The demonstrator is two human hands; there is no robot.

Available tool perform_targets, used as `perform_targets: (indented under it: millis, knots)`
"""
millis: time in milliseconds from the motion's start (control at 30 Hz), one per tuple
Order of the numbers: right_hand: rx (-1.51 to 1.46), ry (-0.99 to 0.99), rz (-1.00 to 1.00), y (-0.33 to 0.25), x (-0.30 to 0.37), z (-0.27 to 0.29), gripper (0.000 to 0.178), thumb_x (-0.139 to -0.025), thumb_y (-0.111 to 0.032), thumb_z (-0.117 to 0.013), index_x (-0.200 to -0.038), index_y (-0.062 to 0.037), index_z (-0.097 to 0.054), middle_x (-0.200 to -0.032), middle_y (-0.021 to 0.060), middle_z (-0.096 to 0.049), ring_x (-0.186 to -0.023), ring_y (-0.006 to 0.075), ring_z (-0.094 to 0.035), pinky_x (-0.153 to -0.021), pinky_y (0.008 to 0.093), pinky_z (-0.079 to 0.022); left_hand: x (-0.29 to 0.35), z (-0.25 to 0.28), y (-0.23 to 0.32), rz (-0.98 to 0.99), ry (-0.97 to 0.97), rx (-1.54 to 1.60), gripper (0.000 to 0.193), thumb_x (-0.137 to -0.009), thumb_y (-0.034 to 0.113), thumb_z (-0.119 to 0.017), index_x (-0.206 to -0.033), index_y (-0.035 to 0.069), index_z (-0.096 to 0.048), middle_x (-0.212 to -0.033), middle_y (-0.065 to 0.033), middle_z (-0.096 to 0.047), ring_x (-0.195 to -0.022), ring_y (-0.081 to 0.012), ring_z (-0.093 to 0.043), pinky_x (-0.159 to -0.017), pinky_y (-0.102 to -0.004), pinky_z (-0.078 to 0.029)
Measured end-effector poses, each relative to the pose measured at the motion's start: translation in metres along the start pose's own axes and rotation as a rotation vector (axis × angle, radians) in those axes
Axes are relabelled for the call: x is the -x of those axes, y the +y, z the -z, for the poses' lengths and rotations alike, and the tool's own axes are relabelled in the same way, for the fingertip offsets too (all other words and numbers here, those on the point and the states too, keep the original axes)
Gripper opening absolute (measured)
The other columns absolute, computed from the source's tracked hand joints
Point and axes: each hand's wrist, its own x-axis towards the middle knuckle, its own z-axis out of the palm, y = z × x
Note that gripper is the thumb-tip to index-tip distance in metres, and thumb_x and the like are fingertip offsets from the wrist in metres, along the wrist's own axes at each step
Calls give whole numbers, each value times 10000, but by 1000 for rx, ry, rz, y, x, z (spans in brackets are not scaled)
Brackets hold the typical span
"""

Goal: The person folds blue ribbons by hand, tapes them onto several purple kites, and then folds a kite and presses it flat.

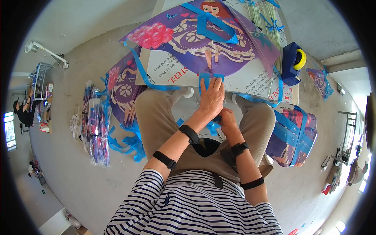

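A purple kite (219,64) printed with a princess figure and pink balloons lies across the board-topped work surface in front of me. Blue ribbon (204,80) runs down from its lower point over the near edge. My left hand (212,98) rests on that ribbon with fingers stretched out, pressing it at the edge. Just below and to the right, my right hand (228,120) is closed, its fingers curled under the edge near the left wrist. A bit of blue and something dark show beside its fingertips, but what it grips is hidden.
Right of the kite stands a dark blue tape dispenser (289,74) with a yellow roll. Thin pale rods (267,19) lie behind it. On the floor are wrapped kite bundles (97,129), a ribbon-tied stack (295,137) and loose blue ribbon (135,145). Another person (26,109) is far left.
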Motion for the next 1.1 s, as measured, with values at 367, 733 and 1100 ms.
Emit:
perform_targets:
  millis: [367, 733, 1100]
  knots:
    - [-26, 25, -3, -3, 4, -2, 185, -868, 7, -583, -1021, 47, -679, -955, 112, -709, -819, 200, -686, -747, 322, -554, 0, 0, 2, 8, -3, 16, 464, -830, 99, -612, -1268, -49, -569, -1375, -127, -491, -1340, -284, -451, -1119, -680, -215]
    - [-39, 65, 44, -7, 10, -11, 223, -831, -54, -624, -1012, 30, -723, -901, 68, -709, -720, 128, -640, -623, 257, -478, -1, -1, 3, 20, 11, 16, 445, -827, 94, -622, -1251, -36, -580, -1373, -120, -492, -1332, -278, -463, -1106, -707, -198]
    - [-7, 9, 29, -10, 12, -8, 157, -877, -34, -611, -996, 23, -696, -939, 97, -713, -805, 182, -686, -710, 300, -543, -1, -1, 3, 13, 26, -81, 474, -800, 133, -705, -1237, 3, -580, -1356, -80, -477, -1324, -246, -447, -1066, -675, -246]
